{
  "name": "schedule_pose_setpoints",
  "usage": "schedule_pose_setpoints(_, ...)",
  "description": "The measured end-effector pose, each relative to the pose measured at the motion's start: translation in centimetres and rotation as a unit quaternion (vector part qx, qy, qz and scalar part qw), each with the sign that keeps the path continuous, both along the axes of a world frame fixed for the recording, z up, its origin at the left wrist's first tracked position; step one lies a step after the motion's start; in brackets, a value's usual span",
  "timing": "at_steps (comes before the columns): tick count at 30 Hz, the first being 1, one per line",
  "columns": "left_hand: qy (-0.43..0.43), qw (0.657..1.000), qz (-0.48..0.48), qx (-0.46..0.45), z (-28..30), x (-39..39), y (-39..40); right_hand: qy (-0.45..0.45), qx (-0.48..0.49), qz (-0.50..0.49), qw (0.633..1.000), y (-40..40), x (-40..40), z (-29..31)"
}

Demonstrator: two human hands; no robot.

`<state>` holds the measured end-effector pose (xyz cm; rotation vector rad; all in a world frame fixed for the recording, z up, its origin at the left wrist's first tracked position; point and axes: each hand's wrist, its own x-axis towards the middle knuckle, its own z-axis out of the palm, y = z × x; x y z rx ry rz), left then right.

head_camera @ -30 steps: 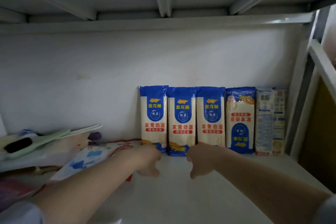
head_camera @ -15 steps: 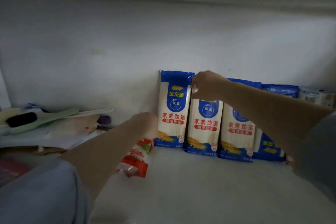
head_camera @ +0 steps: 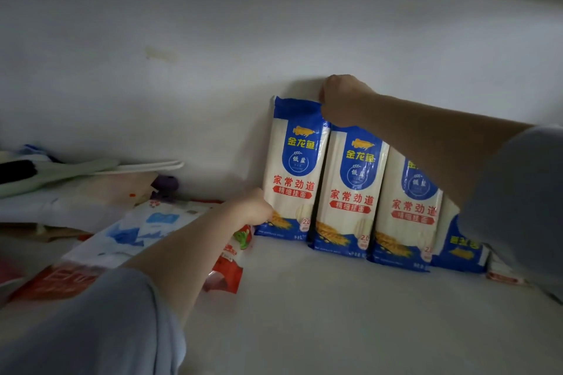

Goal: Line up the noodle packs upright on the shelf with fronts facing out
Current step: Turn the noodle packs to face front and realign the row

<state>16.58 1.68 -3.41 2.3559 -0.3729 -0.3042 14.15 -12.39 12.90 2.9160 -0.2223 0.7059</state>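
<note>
My right hand (head_camera: 342, 100) pinches the leftmost noodle pack (head_camera: 294, 170) top; my left hand (head_camera: 254, 207) grips its lower edge, at shelf (head_camera: 304, 298) back.

"金龙鱼", "家常劲道" on noodle packs (head_camera: 292, 170)

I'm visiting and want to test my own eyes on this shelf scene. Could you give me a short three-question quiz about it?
1. True or false: the leftmost noodle pack stands with its printed front facing out.
2. Where is the right hand? A) flat on the shelf B) at the top edges of the two leftmost packs C) on the red packet
3. Fill in: the left hand is at the leftmost pack's lower ____ edge.

Key: 1 true; 2 B; 3 left.
</note>
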Motion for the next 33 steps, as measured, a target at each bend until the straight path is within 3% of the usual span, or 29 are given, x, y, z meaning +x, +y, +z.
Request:
schedule_pose_setpoints(6, -0.014, 1.000, -0.007, -0.026, -0.3, -0.3, 0.0, -0.039, -0.023, -0.013, 0.999, 0.6, -0.2, -0.2)
schedule_pose_setpoints(12, -0.017, 0.999, 0.006, -0.050, -0.4, -0.2, 0.2, -0.044, -0.095, 0.040, 0.994, 2.1, 0.0, 0.4)
schedule_pose_setpoints(33, -0.029, 0.999, -0.028, 0.008, 0.0, -1.0, 0.1, -0.044, -0.022, -0.009, 0.999, 0.3, -0.3, 0.0)
